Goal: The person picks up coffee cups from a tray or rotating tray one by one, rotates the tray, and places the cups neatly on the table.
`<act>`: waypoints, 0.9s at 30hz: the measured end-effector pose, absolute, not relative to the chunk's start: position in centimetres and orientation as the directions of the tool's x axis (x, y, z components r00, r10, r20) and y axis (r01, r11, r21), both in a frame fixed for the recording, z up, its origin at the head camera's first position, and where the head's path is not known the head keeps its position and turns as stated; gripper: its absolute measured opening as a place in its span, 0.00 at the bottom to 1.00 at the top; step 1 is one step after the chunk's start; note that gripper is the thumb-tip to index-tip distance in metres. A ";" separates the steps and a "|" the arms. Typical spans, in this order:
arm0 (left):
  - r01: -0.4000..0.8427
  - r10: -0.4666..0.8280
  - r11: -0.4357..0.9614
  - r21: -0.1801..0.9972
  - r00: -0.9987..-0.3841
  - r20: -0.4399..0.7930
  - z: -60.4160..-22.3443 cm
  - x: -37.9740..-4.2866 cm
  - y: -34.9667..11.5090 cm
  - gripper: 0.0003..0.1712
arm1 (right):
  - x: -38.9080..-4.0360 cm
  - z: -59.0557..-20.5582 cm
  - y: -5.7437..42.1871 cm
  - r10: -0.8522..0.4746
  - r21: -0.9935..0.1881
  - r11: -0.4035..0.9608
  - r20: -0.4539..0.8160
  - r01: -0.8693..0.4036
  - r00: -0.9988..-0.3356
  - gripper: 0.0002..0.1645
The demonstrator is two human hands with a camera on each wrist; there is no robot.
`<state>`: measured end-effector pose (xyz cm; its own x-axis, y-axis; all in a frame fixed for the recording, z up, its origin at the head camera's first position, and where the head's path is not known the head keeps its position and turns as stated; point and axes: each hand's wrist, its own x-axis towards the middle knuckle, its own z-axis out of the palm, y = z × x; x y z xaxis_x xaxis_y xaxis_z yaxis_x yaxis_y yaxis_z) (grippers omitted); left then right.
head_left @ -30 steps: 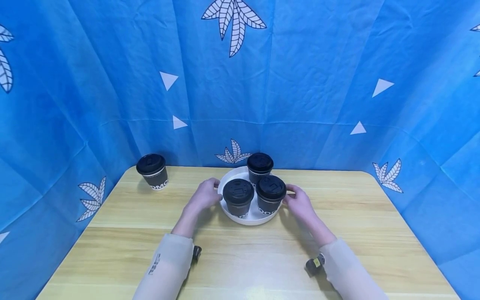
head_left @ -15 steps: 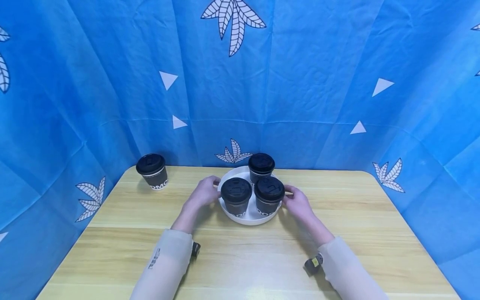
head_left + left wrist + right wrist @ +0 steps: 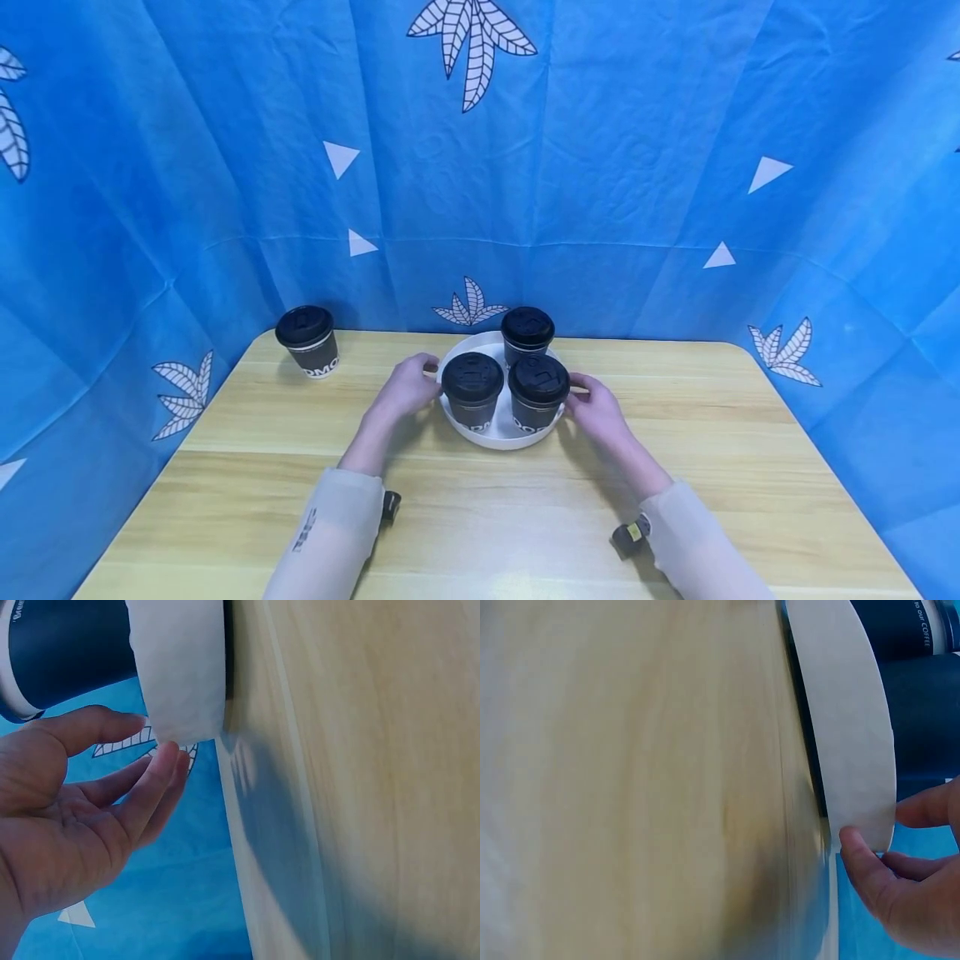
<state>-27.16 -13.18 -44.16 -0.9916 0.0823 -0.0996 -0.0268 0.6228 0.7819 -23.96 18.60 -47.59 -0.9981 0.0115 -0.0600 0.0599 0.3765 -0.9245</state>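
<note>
A round white tray with a raised rim stands at the table's far middle. On it are three dark lidded paper coffee cups, all upright: one at front left, one at front right and one at the back. My left hand pinches the tray's left rim, thumb over the top and fingers against the outer wall. At the right rim, my right hand pinches the wall between thumb and fingers. The tray's underside is hidden in the head view.
Another lidded coffee cup stands alone near the table's far left corner. A blue curtain with white leaf prints hangs close behind the wooden table. Small dark cameras sit at both wrists.
The three cups on the tray have shifted slightly clockwise as a group, the back one to the right and the front ones to the left. Both hands have kept their places at the rim.
</note>
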 end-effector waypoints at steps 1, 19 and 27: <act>-0.029 0.083 0.625 0.780 -0.991 -0.103 -44.1 -27.1 -13.2 0.32 | -23.9 -47.6 18.6 0.012 -0.923 0.380 -0.059 0.059 -0.998 0.32; -0.021 0.096 0.666 0.745 -0.989 -0.114 -44.5 -27.0 -13.0 0.29 | -23.5 -48.2 18.8 0.002 -0.948 0.311 -0.064 0.061 -0.998 0.32; -0.003 0.109 0.633 0.774 -0.990 -0.093 -44.7 -27.8 -13.2 0.29 | -24.0 -47.8 19.5 0.006 -0.925 0.378 -0.039 0.039 -0.999 0.34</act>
